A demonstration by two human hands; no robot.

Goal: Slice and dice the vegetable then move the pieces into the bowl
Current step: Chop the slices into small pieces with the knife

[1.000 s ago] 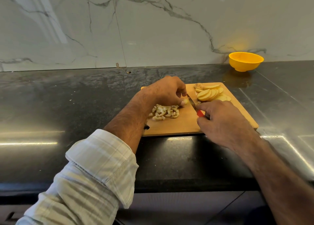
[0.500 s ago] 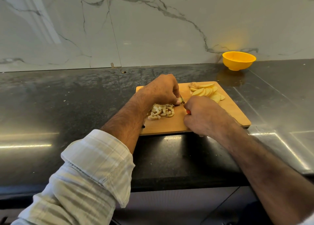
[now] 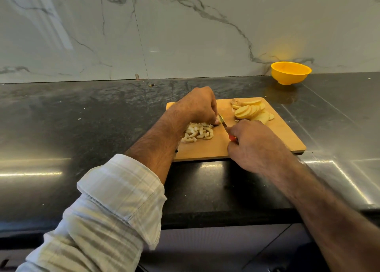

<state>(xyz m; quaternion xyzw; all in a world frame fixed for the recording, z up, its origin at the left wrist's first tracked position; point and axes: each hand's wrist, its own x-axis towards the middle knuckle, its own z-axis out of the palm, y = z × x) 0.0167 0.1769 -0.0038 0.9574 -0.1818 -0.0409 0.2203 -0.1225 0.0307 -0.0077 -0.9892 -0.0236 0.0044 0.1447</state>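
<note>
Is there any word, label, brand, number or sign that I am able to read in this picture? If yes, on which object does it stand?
None: no readable text shows anywhere.
Yellow bowl: plain, no label.
Cutting board: bare wood, no mark.
Knife: mostly hidden by the right hand; no brand can be seen.
Marble wall and dark counter: only veins and reflections.

A dark polished stone countertop (image 3: pixel 92 127) is seen, streaked with glare. Behind the countertop, a white marble backsplash (image 3: pixel 185 31) with grey veins is set upright.
</note>
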